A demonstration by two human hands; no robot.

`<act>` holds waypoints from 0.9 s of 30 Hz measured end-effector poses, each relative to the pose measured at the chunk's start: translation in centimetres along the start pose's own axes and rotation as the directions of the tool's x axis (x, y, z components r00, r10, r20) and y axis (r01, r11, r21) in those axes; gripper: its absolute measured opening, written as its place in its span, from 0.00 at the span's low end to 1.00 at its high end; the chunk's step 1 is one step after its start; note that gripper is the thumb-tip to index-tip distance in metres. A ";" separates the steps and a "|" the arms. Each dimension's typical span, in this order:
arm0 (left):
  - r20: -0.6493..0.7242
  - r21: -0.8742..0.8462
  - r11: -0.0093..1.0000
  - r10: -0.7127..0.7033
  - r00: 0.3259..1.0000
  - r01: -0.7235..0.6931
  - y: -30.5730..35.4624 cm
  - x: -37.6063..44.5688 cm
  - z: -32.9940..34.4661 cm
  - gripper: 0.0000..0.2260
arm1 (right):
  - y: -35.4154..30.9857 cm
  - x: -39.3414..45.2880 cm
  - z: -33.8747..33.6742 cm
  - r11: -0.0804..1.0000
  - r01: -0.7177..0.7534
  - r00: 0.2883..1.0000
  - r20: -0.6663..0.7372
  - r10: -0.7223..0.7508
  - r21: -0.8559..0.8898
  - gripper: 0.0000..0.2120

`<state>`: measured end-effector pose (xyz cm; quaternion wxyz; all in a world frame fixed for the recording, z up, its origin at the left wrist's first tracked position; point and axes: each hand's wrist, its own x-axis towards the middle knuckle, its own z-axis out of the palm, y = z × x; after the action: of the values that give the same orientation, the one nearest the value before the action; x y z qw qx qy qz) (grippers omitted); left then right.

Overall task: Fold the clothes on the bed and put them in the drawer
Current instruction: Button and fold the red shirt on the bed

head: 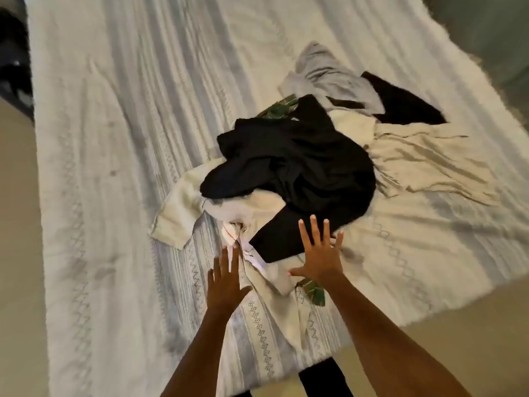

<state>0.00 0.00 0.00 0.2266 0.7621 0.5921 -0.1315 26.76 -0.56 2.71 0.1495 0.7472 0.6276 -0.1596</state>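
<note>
A loose pile of clothes lies on the bed (114, 167). On top is a crumpled black garment (300, 164). White pieces (183, 207) stick out to its left and under it, a cream garment (423, 164) spreads to the right, a grey one (329, 73) lies behind, and another black piece (400, 101) sits at the far right. A green leaf-print cloth (313, 292) peeks out near the front. My left hand (226, 279) hovers open at the pile's near edge. My right hand (320, 253) is spread open over the black garment's near end, holding nothing.
The bedspread is white with pale blue-grey patterned stripes. Beige floor (458, 339) shows at the lower right and along the left. A dark object (11, 53) sits by the bed's upper left. My dark-clad legs (323, 379) stand at the bed's near edge.
</note>
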 end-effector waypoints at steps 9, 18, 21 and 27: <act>-0.031 0.018 1.000 0.014 0.999 -0.013 0.9 7.0 9.5 0.62 | 2.2 9.4 10.2 0.969 0.217 0.953 0.242 -0.184 -0.118 0.63; -0.264 0.002 0.993 0.111 0.958 -0.114 7.1 9.9 5.3 0.18 | 4.5 10.4 7.7 0.955 0.284 0.959 -0.032 -0.282 0.081 0.39; -0.356 -0.120 0.987 0.053 0.933 -0.102 10.8 11.7 -0.4 0.12 | 6.3 11.8 2.2 0.945 0.267 0.961 -0.127 -0.246 0.189 0.39; -0.357 -0.306 0.939 0.037 0.933 -0.154 17.3 18.8 -14.0 0.18 | 11.1 17.2 -12.9 0.937 0.294 0.909 -0.358 -0.213 0.188 0.39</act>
<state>20.65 19.50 6.54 0.2494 0.7529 0.5978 0.1165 41.13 18.34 7.26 -0.0708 0.6873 0.7123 -0.1235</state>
